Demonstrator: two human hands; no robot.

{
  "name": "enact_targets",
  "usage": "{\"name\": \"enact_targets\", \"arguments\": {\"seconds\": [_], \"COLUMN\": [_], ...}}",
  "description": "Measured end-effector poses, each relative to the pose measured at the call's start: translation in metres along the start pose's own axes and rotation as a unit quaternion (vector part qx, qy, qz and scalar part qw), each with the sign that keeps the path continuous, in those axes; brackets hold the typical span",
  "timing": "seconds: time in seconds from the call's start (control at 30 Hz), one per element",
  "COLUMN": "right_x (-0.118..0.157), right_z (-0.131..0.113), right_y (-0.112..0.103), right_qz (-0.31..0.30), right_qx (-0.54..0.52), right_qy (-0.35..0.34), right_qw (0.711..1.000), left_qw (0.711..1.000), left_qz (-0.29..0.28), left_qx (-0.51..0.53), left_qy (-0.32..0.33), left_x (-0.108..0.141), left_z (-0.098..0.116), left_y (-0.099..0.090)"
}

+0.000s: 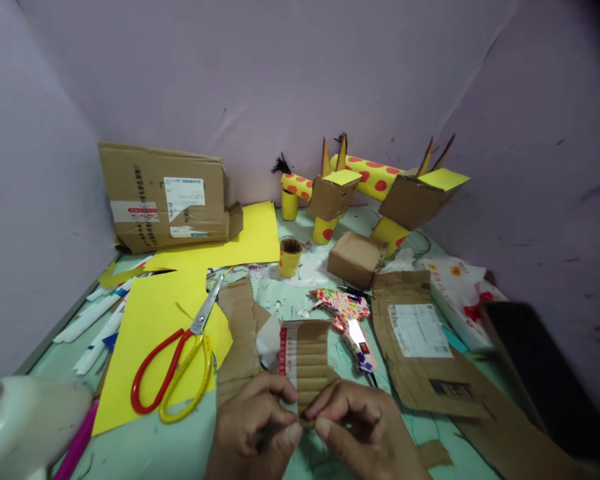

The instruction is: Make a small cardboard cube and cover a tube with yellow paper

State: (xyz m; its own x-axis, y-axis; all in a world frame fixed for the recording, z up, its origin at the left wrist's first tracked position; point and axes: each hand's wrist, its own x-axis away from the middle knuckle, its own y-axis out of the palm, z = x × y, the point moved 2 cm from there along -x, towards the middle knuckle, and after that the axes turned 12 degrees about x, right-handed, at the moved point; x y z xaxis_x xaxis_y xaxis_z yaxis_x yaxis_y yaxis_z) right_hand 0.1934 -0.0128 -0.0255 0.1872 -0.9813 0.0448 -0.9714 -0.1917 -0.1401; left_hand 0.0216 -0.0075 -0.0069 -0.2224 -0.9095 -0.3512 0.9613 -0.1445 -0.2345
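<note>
A ridged piece of cardboard [313,343] with red and white tape along its left side lies low in the middle. My left hand [263,420] pinches its near edge on the left. My right hand [357,420] grips the same edge a little to the right, thumb and fingers closed, where the edge looks curled. Just beyond my right hand rests a flower-patterned glue gun [347,320]. Left of my left hand are a flat cardboard strip [237,327] and scissors [185,353] with one red and one yellow handle, lying on yellow paper [145,320].
Cardboard-and-yellow-paper animal figures [335,197] with red spots stand at the back, near a small yellow tube [290,259] and a cardboard box [357,259]. A large carton [165,200] leans at back left. Labelled cardboard [415,360] and a dark phone-like slab [535,373] lie right; a white bottle [35,420] left.
</note>
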Motion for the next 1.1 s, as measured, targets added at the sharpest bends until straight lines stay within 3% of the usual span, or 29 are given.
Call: {"name": "enact_targets", "arguments": {"seconds": [0.13, 0.33, 0.43, 0.53, 0.67, 0.87, 0.97, 1.1], "right_x": [-0.003, -0.009, -0.009, -0.007, -0.005, -0.004, -0.002, 0.001], "right_z": [-0.005, -0.021, -0.024, -0.022, -0.017, -0.018, -0.021, -0.021], "right_y": [-0.001, -0.003, -0.004, -0.006, -0.007, -0.005, -0.009, -0.014], "right_qz": [-0.029, 0.009, 0.027, 0.02, -0.022, -0.039, -0.023, -0.017], "right_qx": [0.028, 0.061, 0.078, 0.097, 0.106, 0.116, 0.162, 0.273], "right_qy": [-0.023, 0.004, -0.003, -0.018, -0.008, 0.047, -0.029, -0.202], "right_qw": [0.999, 0.998, 0.997, 0.995, 0.994, 0.991, 0.986, 0.94], "left_qw": [1.0, 0.998, 0.994, 0.982, 0.972, 0.957, 0.931, 0.878], "left_qz": [-0.003, 0.014, 0.076, 0.129, 0.078, 0.058, 0.091, 0.143], "left_qx": [0.012, -0.022, -0.033, 0.023, 0.106, 0.147, 0.209, 0.293], "left_qy": [-0.026, -0.055, -0.078, -0.135, -0.196, -0.243, -0.285, -0.35], "left_x": [-0.002, 0.001, 0.004, 0.007, 0.007, 0.0, -0.002, -0.001], "left_z": [0.002, -0.002, -0.002, -0.003, -0.002, 0.002, -0.001, -0.003], "left_y": [0.001, 0.003, 0.005, 0.008, 0.014, 0.01, 0.006, 0.003]}}
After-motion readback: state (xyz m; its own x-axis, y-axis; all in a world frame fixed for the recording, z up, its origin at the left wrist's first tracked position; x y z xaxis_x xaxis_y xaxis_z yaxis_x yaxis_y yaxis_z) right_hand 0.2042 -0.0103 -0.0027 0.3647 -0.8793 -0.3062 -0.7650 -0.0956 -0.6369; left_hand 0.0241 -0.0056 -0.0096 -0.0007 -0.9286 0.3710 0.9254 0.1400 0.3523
